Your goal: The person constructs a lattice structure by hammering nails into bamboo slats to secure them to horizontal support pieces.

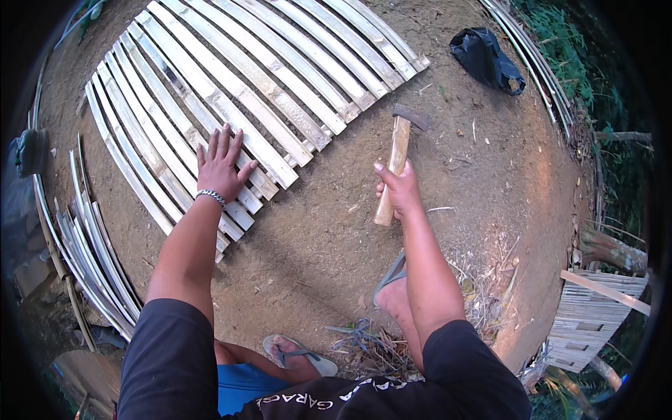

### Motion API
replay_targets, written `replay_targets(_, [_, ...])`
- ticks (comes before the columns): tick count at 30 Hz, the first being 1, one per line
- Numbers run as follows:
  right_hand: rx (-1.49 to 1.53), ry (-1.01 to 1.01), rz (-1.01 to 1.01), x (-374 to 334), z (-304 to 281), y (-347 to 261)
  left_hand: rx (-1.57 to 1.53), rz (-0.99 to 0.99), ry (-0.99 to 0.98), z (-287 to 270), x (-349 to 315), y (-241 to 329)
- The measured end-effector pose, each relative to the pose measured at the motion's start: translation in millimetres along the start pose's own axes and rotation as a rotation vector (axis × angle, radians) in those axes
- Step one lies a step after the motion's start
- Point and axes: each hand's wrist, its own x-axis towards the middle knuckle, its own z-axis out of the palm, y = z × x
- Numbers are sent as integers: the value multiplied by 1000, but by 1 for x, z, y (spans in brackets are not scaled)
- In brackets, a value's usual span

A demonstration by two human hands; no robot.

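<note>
Your left hand (pixel 224 171) lies palm down on the slatted panel (pixel 290 112), near its closer edge, with the fingers spread. The grip there is wide and has hold of nothing. Your right hand (pixel 402 190) is closed round the wooden handle of a hatchet (pixel 400 143) — a firm grip on the lower part, with the butt sticking out beneath. The hatchet's dark metal head points away from you, to the right of the panel and apart from it; you cannot tell whether it touches the ground (pixel 315 234). The panel, made of pale split slats set side by side, lies on the bare soil ahead of you, reaching leftward. A black plastic bag (pixel 486 61) sits beyond the hatchet, to the right. Loose pale strips (pixel 94 238) lie at your far left, well apart from both hands.
</note>
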Motion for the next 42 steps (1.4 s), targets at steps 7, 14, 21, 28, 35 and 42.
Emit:
replay_targets(7, [54,-143,-58,-6,-10,-15,19,-7,-8,0,1,-1])
replay_targets(14, [366,-236,40,0,-21,-9,3,-6,-5,0,1,-1])
replay_targets(21, [529,-160,147,7,-19,14,-17,-4,-7,-1,0,-1])
replay_targets(28, [371,145,163,-7,8,12,-41,-16,-22,-2,-5,-5])
replay_targets(35, [-421,225,-169,21,-26,35,-74,-8,-64,-9,-1,-1])
replay_targets(42, [-1021,246,-187,19,-27,33,-119,-17,-138,-23,-3,-7])
